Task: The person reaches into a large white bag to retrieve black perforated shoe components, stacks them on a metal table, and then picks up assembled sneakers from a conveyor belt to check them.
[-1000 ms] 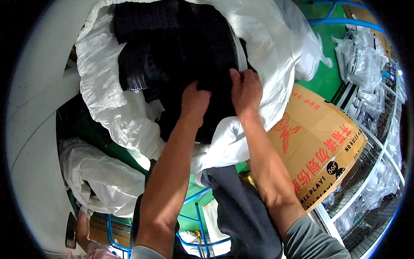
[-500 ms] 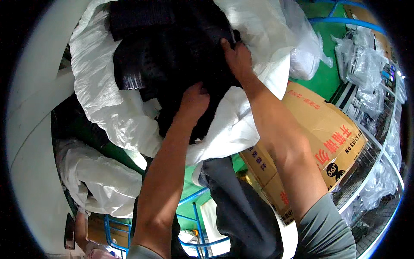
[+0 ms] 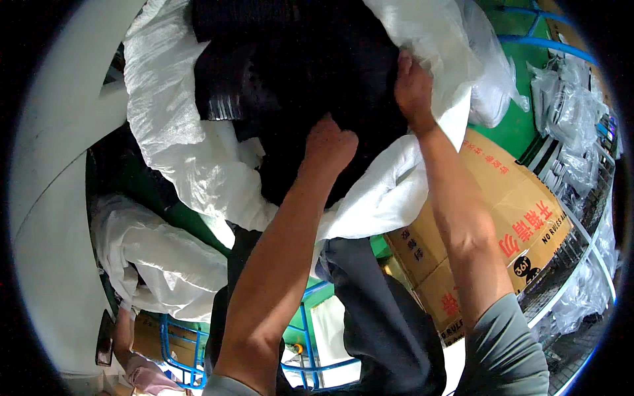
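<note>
A big white sack (image 3: 173, 142) lies spread with its mouth turned wide, full of dark black pieces that look like stacked fabric (image 3: 228, 76). Shiny ribbed edges show on one stack at the left. My left hand (image 3: 330, 146) is closed in a fist low in the middle of the black fabric, apparently gripping it. At the right edge of the heap, beside the sack's wall, my right hand (image 3: 415, 92) has its fingers closed on the fabric's edge. What lies under both hands is too dark to make out.
A brown cardboard box (image 3: 489, 218) stands at right, next to a wire rack with plastic-wrapped items (image 3: 574, 112). At lower left, another person's arm (image 3: 123, 336) reaches to a second white sack (image 3: 165, 264). A blue metal frame (image 3: 178, 350) stands below; a white panel (image 3: 53, 165) borders the left.
Both hands have shifted right and slightly apart over the black fabric. The view has moved a little, so the sack and box sit farther right.
</note>
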A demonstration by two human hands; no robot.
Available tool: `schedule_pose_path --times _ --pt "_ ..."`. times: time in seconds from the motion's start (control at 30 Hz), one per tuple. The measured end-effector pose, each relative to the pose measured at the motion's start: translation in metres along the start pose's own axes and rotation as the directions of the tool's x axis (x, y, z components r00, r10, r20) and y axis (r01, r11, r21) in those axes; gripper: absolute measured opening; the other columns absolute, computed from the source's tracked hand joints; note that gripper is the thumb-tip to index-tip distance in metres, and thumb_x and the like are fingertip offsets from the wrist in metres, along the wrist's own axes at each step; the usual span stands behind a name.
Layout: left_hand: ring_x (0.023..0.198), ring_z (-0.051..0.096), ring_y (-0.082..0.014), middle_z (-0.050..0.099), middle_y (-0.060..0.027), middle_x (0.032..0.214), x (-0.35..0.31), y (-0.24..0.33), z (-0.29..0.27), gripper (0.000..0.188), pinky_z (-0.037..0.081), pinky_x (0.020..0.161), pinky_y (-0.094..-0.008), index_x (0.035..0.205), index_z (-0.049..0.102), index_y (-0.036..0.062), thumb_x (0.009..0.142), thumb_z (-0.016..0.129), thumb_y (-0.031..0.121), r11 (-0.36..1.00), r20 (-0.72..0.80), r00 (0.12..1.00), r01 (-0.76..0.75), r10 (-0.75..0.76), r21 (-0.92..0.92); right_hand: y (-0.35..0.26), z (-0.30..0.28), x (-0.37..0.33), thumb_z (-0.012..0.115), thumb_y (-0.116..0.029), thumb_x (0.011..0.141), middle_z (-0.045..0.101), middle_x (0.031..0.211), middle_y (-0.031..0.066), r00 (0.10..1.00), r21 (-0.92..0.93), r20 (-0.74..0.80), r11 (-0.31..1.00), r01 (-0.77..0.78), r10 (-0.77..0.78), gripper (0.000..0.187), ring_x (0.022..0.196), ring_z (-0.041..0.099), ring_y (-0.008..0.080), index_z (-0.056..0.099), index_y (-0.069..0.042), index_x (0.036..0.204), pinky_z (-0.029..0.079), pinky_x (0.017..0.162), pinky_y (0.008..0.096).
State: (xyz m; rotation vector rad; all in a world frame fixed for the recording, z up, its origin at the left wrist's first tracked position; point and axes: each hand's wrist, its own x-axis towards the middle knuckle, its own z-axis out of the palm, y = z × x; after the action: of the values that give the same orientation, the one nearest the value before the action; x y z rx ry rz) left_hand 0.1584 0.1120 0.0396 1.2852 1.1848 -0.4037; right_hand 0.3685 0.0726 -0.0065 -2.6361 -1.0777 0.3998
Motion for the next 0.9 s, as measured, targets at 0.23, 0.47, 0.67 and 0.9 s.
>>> schedule_pose_path --times 0.23,0.47,0.67,0.9 --pt "0.132 0.049 -0.0322 0.051 -0.0174 0.145 0.005 -0.021 0.001 0.083 0.037 0.112 -0.0404 0.145 0.045 0.0003 0.078 0.082 0.034 0.745 -0.013 0.996 -0.071 0.083 -0.663 -0.011 -0.014 -0.002 0.035 -0.041 0.107 0.064 0.116 0.0300 0.993 0.179 0.113 0.984 -0.005 -0.015 0.054 0.114 0.055 0.0490 0.065 0.004 0.115 0.040 0.098 0.0491" --pt "0.135 0.046 -0.0329 0.048 -0.0195 0.147 -0.014 -0.006 0.007 0.101 0.034 0.115 -0.0405 0.149 0.036 -0.0031 0.070 0.089 0.030 0.812 -0.036 0.992 -0.121 0.123 -0.571 -0.019 -0.028 -0.018 0.035 -0.045 0.107 0.066 0.112 0.0305 0.995 0.180 0.094 0.984 0.015 -0.032 0.056 0.108 0.059 0.0504 0.064 0.002 0.117 0.045 0.095 0.0508" --pt "0.136 0.044 -0.0342 0.046 -0.0207 0.148 -0.034 -0.001 0.018 0.109 0.032 0.117 -0.0399 0.151 0.029 -0.0026 0.067 0.090 0.028 0.743 -0.079 0.973 -0.217 0.216 -0.633 -0.041 -0.048 -0.060 0.037 -0.042 0.107 0.065 0.109 0.0309 0.960 0.215 0.112 0.938 -0.274 0.255 0.053 0.104 0.059 0.0501 0.064 0.004 0.110 0.046 0.089 0.0490" --pt "0.135 0.045 -0.0333 0.046 -0.0199 0.147 -0.053 0.003 0.004 0.109 0.032 0.117 -0.0403 0.152 0.025 -0.0017 0.068 0.090 0.026 0.882 -0.057 0.965 -0.256 0.254 -0.396 -0.040 -0.058 -0.099 0.036 -0.040 0.108 0.065 0.103 0.0218 0.968 0.497 -0.026 0.844 -0.202 0.248 0.049 0.095 0.060 0.0333 0.057 0.002 0.119 0.044 0.090 0.0407"
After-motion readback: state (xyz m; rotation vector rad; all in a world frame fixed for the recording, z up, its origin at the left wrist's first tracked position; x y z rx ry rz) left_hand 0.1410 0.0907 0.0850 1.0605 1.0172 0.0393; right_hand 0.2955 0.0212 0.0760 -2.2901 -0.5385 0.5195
